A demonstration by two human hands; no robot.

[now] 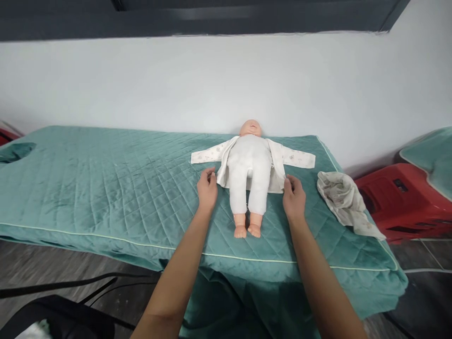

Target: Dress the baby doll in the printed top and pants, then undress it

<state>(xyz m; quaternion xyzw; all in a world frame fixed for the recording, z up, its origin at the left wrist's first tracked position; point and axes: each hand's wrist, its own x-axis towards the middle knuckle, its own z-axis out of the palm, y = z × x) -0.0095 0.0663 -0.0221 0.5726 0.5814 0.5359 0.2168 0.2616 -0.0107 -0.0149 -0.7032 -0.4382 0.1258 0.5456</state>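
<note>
The doll [250, 153] lies face-up over the spread shirt [299, 158] on the bed [106, 183]. The left hand [207, 189] is loosely parted beside the shirt; whether the right hand [294, 197] pinches it, I cannot tell. Uneven tugging could twist the doll.

Bed [106, 188], green quilted cover [148, 202], pale piping [247, 258]. Upon it: jacket [300, 158], sleeves spread, under one supine white-bodied doll [251, 153]; crumpled pale cloth [341, 195], right end.
</note>
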